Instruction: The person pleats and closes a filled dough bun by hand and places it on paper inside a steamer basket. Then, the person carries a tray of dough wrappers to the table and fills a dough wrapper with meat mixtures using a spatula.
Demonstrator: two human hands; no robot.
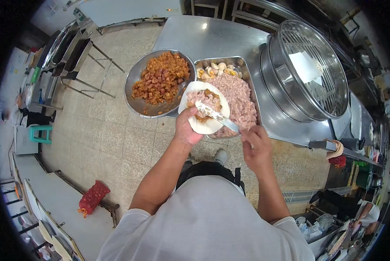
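Observation:
A round white dough wrapper (205, 127) rests on my left hand (187, 130), whose fingers curl under it with the thumb over its near edge. Pink minced meat and brown filling (209, 99) lie on the wrapper. In my right hand (256, 145) is the handle end of a flat metal spatula (229, 123); its blade, smeared with white, presses on the filling. Just beyond, a metal tray (256, 101) holds pink minced meat (237, 98) and pieces of egg (219, 68). Left of it, a steel bowl (132, 101) contains reddish-brown chunky filling (162, 78).
Stacked steel steamers (286, 82) with white paper (305, 67) stand at the right on the metal table (190, 35). A red net sack (93, 198) lies lower left. A green stool (40, 134) and another person (19, 117) are at far left.

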